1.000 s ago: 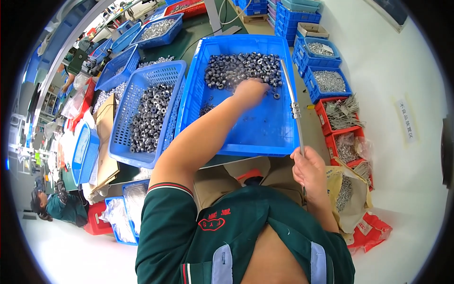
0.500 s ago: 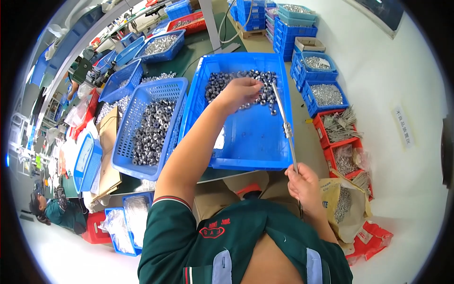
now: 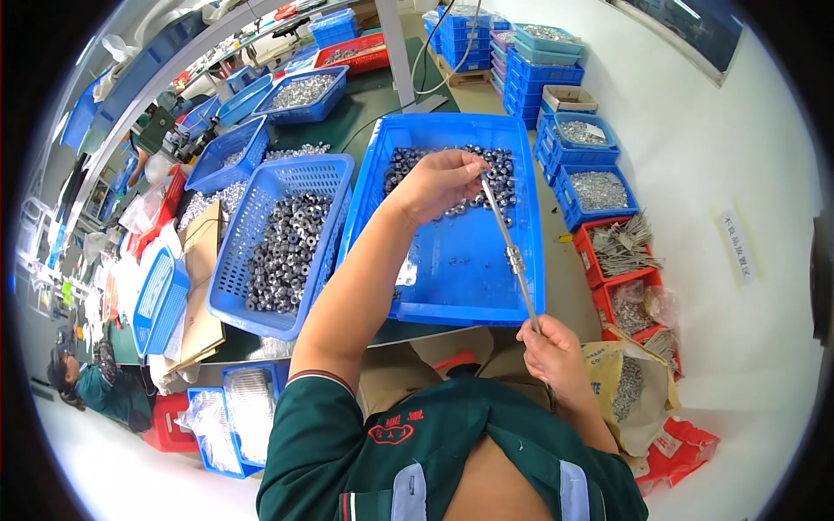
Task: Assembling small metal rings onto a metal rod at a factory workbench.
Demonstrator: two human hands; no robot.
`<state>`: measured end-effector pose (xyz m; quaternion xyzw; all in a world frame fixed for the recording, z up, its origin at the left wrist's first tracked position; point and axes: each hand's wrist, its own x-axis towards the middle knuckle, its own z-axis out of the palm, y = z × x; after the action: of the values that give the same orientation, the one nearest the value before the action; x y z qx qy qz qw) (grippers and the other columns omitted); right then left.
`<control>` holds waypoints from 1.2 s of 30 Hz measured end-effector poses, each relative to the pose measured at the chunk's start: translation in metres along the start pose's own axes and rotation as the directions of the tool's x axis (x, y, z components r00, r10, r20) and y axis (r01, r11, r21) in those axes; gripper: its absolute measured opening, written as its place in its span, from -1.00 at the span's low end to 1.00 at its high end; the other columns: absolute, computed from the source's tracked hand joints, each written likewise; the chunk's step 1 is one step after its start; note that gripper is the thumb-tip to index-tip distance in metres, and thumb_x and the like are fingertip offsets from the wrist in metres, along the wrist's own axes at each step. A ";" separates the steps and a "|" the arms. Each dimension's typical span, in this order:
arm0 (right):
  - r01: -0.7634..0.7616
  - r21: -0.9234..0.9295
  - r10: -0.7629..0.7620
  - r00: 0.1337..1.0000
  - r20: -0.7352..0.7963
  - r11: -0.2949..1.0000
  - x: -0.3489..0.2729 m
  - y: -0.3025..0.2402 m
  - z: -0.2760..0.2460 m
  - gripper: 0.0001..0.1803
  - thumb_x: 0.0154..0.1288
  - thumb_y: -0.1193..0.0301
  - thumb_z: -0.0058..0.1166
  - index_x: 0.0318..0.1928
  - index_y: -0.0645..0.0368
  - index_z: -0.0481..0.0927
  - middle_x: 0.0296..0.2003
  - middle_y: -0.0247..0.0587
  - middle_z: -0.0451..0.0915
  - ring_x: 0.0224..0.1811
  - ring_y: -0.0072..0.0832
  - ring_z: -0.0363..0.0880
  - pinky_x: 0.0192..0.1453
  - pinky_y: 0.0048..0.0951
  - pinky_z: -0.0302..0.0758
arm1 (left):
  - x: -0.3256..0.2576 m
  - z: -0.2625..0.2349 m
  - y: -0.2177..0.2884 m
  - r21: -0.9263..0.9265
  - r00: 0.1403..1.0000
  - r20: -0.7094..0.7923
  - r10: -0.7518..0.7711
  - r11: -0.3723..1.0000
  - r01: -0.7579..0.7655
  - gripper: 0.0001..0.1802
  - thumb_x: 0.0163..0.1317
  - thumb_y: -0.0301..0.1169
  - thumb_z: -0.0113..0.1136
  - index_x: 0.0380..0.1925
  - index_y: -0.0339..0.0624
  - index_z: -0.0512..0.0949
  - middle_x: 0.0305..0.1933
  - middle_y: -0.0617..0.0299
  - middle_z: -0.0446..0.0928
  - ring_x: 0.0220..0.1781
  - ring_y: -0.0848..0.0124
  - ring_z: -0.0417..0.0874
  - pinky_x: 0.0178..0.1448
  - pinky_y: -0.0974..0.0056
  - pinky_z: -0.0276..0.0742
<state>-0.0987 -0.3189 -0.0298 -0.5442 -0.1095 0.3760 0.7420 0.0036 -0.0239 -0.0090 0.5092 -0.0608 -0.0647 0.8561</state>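
Note:
A thin metal rod (image 3: 499, 215) slants over the blue bin (image 3: 452, 306), which has many small dark and silver ring-shaped parts (image 3: 499, 165) heaped toward its far end. My right hand (image 3: 554, 352) is closed around the rod's near end, just past the bin's near right corner. Partway along the rod sits a small cluster of shiny metal pieces (image 3: 514, 258). At its far tip, the fingers of my left hand (image 3: 443, 184) are pinched together, touching the tip. Whatever small piece they may hold is hidden.
Left of the bin stands a blue perforated basket (image 3: 228, 291) of similar ring-shaped parts. Cardboard (image 3: 201, 282) lies beyond it. Along the right wall are stacked blue crates (image 3: 569, 187), red bins (image 3: 591, 252) and an open sack (image 3: 604, 373). A person (image 3: 109, 395) is at far left.
My left hand has come from over the heaped parts to the rod's tip. The rod's far end has swung left to meet it. The whole view has shifted slightly.

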 end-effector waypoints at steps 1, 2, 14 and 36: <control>-0.029 0.033 0.029 0.999 -0.013 0.999 -0.002 -0.005 0.002 -0.86 0.36 0.44 -0.11 -0.28 0.28 0.39 -0.68 -0.53 0.18 -0.75 -0.82 0.05 -0.71 -0.72 0.01 | 0.000 0.000 0.002 0.048 1.000 -0.015 0.015 0.999 -0.014 -0.76 0.24 -0.40 0.15 -0.16 -0.33 0.48 -0.29 0.22 0.48 -0.30 0.45 0.48 -0.13 0.39 0.46; -0.058 0.067 0.060 0.998 -0.024 0.996 -0.003 -0.008 0.004 -0.85 0.35 0.44 -0.11 -0.30 0.29 0.39 -0.71 -0.53 0.15 -0.77 -0.81 0.02 -0.72 -0.71 0.00 | -0.001 -0.001 0.003 0.096 0.999 -0.031 0.030 0.995 -0.027 -0.75 0.22 -0.39 0.18 -0.18 -0.33 0.49 -0.31 0.23 0.49 -0.31 0.45 0.48 -0.14 0.39 0.46; 0.036 0.029 -0.034 0.997 -0.066 0.999 0.007 -0.007 0.015 -0.86 0.36 0.42 -0.09 -0.27 0.26 0.40 -0.66 -0.54 0.19 -0.73 -0.83 0.07 -0.68 -0.74 0.03 | -0.004 0.022 -0.016 0.131 0.960 0.215 -0.177 0.980 0.151 -0.76 0.14 -0.39 0.28 -0.22 -0.27 0.58 -0.36 0.27 0.58 -0.34 0.51 0.55 -0.20 0.41 0.47; 0.023 0.072 -0.015 0.994 -0.111 0.997 0.005 0.004 -0.004 -0.88 0.35 0.43 -0.09 -0.26 0.25 0.40 -0.68 -0.53 0.21 -0.75 -0.82 0.07 -0.70 -0.73 0.04 | 0.017 -0.035 -0.041 0.952 0.966 -0.243 0.086 -0.171 0.255 -0.78 0.08 -0.35 0.10 -0.27 0.09 0.65 -0.22 0.14 0.62 -0.13 0.13 0.62 -0.07 0.09 0.54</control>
<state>-0.0948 -0.3177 -0.0360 -0.5356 -0.0595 0.3421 0.7698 0.0238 -0.0160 -0.0606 0.9867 0.0418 0.0052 0.1570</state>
